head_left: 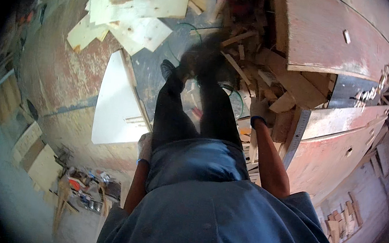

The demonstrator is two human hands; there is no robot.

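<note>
My left hand (145, 146), in a pale glove with a blue cuff, is beside my left thigh. It is close to the lower corner of a white board (114, 105) with one curved edge and a wooden strip along its right side. Whether the hand touches the board cannot be made out, and its fingers are hidden. My right hand (258, 108), also gloved with a dark blue cuff, reaches down among wood offcuts (283, 103) on my right. Its fingers blend into the dim pile, so a grip there is not visible.
Pale plywood sheets (140, 7) lie overlapped at the far left. A worn reddish bench top (338, 37) stands at the right, and a metal ruler (297, 135) lies along a nearer board's edge. Tools and clutter (93, 189) are at the lower left. A green cord (240, 103) runs near my feet.
</note>
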